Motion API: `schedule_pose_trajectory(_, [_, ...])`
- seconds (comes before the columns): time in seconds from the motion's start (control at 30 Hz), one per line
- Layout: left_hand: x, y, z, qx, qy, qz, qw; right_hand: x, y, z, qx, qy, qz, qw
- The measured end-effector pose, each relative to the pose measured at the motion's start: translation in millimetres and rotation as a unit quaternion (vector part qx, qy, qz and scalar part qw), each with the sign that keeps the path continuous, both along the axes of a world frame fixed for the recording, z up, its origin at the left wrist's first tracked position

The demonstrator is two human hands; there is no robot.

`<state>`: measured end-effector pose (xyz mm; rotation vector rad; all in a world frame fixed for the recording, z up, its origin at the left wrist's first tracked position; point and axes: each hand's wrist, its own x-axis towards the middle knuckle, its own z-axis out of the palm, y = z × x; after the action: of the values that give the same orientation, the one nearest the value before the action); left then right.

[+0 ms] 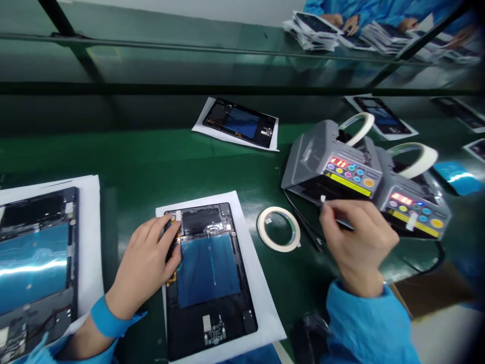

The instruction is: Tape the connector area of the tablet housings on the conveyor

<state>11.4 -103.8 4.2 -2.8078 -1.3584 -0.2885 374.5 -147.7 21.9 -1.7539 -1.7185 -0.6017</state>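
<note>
An opened tablet [210, 273] lies on a white sheet, its inner parts and blue-filmed battery area facing up. My left hand [149, 250] rests on its upper left edge, thumb and index finger apart, fingertips by a small white strip and an orange flex cable. To the right, my right hand [356, 240] is closed in a pinch on a small white piece of tape [323, 198]. It is in front of two grey tape dispensers [310, 156] with lit red displays. Another white tape piece [411, 221] hangs at the right dispenser's front.
A roll of tape [261, 230] lies between the tablet and a black cable [303, 222]. Another opened tablet [38, 253] is at left, one more [242, 124] behind. Beyond the rail [227, 90], co-workers' hands [350, 24] are near stacked tablets [314, 30]. A cardboard box [432, 290] stands lower right.
</note>
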Motion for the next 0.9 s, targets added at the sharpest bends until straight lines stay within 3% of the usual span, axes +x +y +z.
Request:
schedule_pose_trajectory(0.07, [0.2,-0.7,1.0,-0.004,0.002,0.002,1.0,-22.3,1.7,7.4,-0.071,0.052,0.129,0.988])
schedule_pose_trajectory(0.13, [1.9,-2.5,4.5,0.001,0.012,0.004,1.0,-44.2,10.4,8.1,-0.169,0.063,0.248,0.952])
schedule_pose_trajectory(0.2, [7.5,-6.2,11.5,0.012,0.027,0.006,1.0,-61.1,22.8,1.3,-0.242,0.044,0.307,0.919])
schedule_pose_trajectory(0.4, [54.9,-13.8,30.6,-0.058,0.026,-0.021,0.998,-73.3,40.1,-28.2,-0.297,0.001,0.35,0.889])
schedule_pose_trajectory(0.57, [92.1,-4.4,16.3,-0.1,0.008,-0.011,0.995,-67.4,36.3,-35.1,-0.282,0.023,0.383,0.88])
schedule_pose_trajectory(0.7, [98.9,-0.1,5.4,-0.101,-0.006,-0.003,0.995,-66.6,35.0,-36.3,-0.279,0.0,0.382,0.881])
schedule_pose_trajectory(0.9, [95.8,4.1,0.9,-0.099,-0.033,-0.013,0.994,-66.5,32.4,-34.0,-0.263,-0.04,0.384,0.884])
